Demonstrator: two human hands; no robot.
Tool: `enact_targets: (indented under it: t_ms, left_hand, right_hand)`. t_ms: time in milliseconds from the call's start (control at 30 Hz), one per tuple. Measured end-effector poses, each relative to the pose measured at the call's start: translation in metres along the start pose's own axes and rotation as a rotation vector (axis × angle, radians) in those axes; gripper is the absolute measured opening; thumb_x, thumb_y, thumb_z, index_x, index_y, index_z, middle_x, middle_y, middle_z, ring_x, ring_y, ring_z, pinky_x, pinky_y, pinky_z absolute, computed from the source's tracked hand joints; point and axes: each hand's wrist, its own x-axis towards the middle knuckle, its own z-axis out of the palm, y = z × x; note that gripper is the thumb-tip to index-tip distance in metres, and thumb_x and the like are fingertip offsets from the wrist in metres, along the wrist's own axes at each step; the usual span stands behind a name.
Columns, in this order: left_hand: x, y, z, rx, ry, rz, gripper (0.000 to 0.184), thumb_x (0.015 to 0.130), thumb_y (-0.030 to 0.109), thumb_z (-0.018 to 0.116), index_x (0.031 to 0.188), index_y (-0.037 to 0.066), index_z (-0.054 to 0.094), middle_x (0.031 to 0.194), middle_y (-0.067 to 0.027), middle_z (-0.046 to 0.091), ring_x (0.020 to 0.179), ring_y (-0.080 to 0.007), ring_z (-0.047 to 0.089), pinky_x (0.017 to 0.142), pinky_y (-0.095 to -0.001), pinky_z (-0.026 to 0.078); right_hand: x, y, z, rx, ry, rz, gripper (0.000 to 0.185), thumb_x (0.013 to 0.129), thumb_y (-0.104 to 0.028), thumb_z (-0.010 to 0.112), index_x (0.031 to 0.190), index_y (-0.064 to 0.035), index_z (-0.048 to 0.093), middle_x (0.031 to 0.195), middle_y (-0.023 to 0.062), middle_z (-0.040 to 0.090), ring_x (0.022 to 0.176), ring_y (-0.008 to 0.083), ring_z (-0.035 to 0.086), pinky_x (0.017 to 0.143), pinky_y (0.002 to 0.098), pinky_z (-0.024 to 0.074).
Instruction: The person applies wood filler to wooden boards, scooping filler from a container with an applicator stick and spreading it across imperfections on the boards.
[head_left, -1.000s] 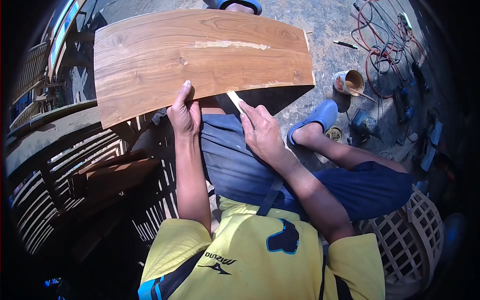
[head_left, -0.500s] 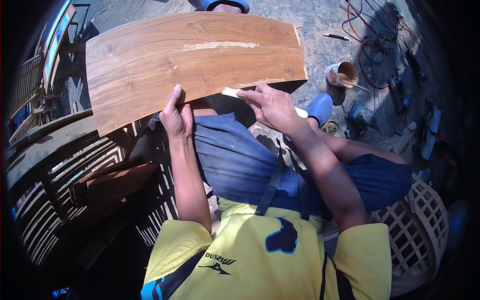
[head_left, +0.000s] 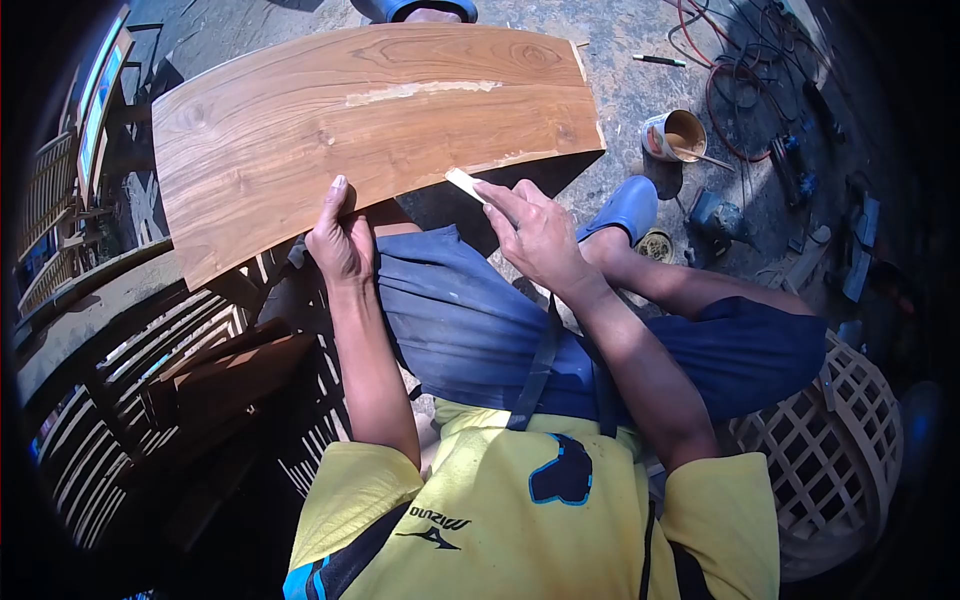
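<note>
A curved wooden panel [head_left: 400, 120] lies across the top of the view, with a pale filler streak [head_left: 425, 90] along its grain and more filler near its near right edge. My left hand [head_left: 342, 240] grips the near edge, thumb on top and fingers hidden beneath. In my right hand [head_left: 535, 235] is a small pale flat scraper [head_left: 464, 184], pinched between thumb and fingers, its tip at the panel's near edge.
On the ground to the right stand an open tin of brown paste [head_left: 675, 136] with a stick in it, a pen [head_left: 659, 60], tangled hoses [head_left: 712, 95] and a power tool [head_left: 718, 218]. A woven basket [head_left: 840, 440] is at lower right, slatted wood [head_left: 160, 340] at left.
The panel and my left hand have shifted left in view. My right hand moved right along the near edge, then back left with the scraper.
</note>
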Motion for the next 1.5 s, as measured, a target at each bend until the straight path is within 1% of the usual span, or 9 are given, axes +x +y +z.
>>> enact_targets:
  t_ms: [333, 467, 667, 800, 1033, 1200, 1233, 1300, 1500]
  left_hand:
    - [-0.004, -0.001, 0.006, 0.020, 0.014, -0.003, 0.021, 0.094, -0.004, 0.070, 0.114, -0.008, 0.068, 0.106, -0.0128, 0.073, 0.098, -0.0168, 0.071, 0.094, -0.0304, 0.056]
    - [-0.007, 0.000, 0.011, -0.060, -0.050, 0.007, 0.028, 0.095, 0.001, 0.067, 0.123, -0.002, 0.065, 0.116, -0.0086, 0.071, 0.113, -0.0180, 0.066, 0.107, -0.0411, 0.050]
    - [-0.012, 0.006, 0.011, -0.134, -0.080, -0.011, 0.037, 0.098, 0.014, 0.065, 0.132, -0.002, 0.060, 0.128, -0.0117, 0.067, 0.126, -0.0237, 0.061, 0.116, -0.0458, 0.043]
    - [-0.022, 0.027, 0.014, -0.263, -0.091, 0.032, 0.050, 0.099, 0.021, 0.065, 0.142, -0.002, 0.052, 0.142, -0.0151, 0.059, 0.137, -0.0306, 0.053, 0.121, -0.0500, 0.036]
    - [-0.032, 0.028, 0.008, -0.291, -0.071, 0.009, 0.038, 0.103, 0.015, 0.059, 0.137, -0.002, 0.058, 0.139, -0.0115, 0.063, 0.135, -0.0253, 0.056, 0.120, -0.0472, 0.039]
    - [-0.030, 0.027, -0.001, -0.296, -0.063, 0.039, 0.038, 0.102, 0.014, 0.060, 0.137, -0.002, 0.059, 0.137, -0.0113, 0.065, 0.133, -0.0241, 0.057, 0.121, -0.0448, 0.038]
    - [-0.030, 0.026, -0.002, -0.280, -0.076, 0.030, 0.038, 0.102, 0.014, 0.061, 0.137, -0.002, 0.059, 0.137, -0.0114, 0.065, 0.133, -0.0244, 0.057, 0.121, -0.0451, 0.038]
    - [-0.029, 0.024, -0.002, -0.297, -0.073, 0.014, 0.039, 0.101, 0.013, 0.061, 0.138, -0.002, 0.058, 0.137, -0.0114, 0.065, 0.133, -0.0250, 0.057, 0.121, -0.0460, 0.038]
    - [-0.032, 0.023, 0.002, -0.263, -0.041, 0.032, 0.042, 0.100, 0.011, 0.061, 0.140, -0.003, 0.055, 0.136, -0.0133, 0.064, 0.132, -0.0260, 0.058, 0.119, -0.0464, 0.040]
  right_hand:
    - [0.002, -0.007, 0.003, 0.103, 0.063, -0.051, 0.034, 0.095, -0.015, 0.070, 0.129, -0.0125, 0.070, 0.085, 0.0124, 0.061, 0.074, 0.0311, 0.065, 0.068, 0.0436, 0.0546]
    - [0.015, 0.007, -0.015, -0.082, -0.098, -0.091, 0.029, 0.096, -0.019, 0.069, 0.124, -0.0155, 0.072, 0.087, 0.0144, 0.062, 0.074, 0.0357, 0.068, 0.068, 0.0481, 0.0560]
    - [0.031, 0.003, -0.019, -0.042, -0.152, -0.096, 0.031, 0.094, -0.018, 0.070, 0.125, -0.0154, 0.072, 0.087, 0.0154, 0.064, 0.082, 0.0350, 0.068, 0.074, 0.0464, 0.0542]
    - [0.054, -0.025, -0.047, -0.140, -0.189, 0.024, 0.030, 0.095, -0.017, 0.068, 0.124, -0.0113, 0.072, 0.105, 0.0209, 0.071, 0.098, 0.0390, 0.071, 0.086, 0.0455, 0.0559]
    - [0.130, -0.041, -0.009, -0.013, -0.066, -0.212, 0.028, 0.096, -0.020, 0.065, 0.121, -0.0106, 0.074, 0.101, 0.0231, 0.071, 0.094, 0.0415, 0.070, 0.085, 0.0499, 0.0570]
    - [0.138, -0.048, -0.030, -0.195, -0.381, -0.164, 0.028, 0.097, -0.016, 0.067, 0.123, -0.0082, 0.073, 0.111, 0.0258, 0.073, 0.103, 0.0415, 0.071, 0.091, 0.0467, 0.0566]
    - [0.133, -0.048, -0.028, -0.199, -0.381, -0.164, 0.028, 0.097, -0.016, 0.067, 0.123, -0.0082, 0.073, 0.111, 0.0258, 0.073, 0.103, 0.0415, 0.071, 0.091, 0.0467, 0.0566]
    - [0.123, -0.043, -0.018, 0.073, -0.069, -0.188, 0.028, 0.097, -0.015, 0.066, 0.123, -0.0077, 0.073, 0.117, 0.0277, 0.071, 0.107, 0.0405, 0.070, 0.094, 0.0445, 0.0562]
    - [0.113, -0.056, 0.020, 0.080, -0.050, -0.102, 0.032, 0.098, -0.016, 0.066, 0.128, -0.0046, 0.069, 0.103, 0.0266, 0.071, 0.097, 0.0427, 0.070, 0.086, 0.0475, 0.0549]
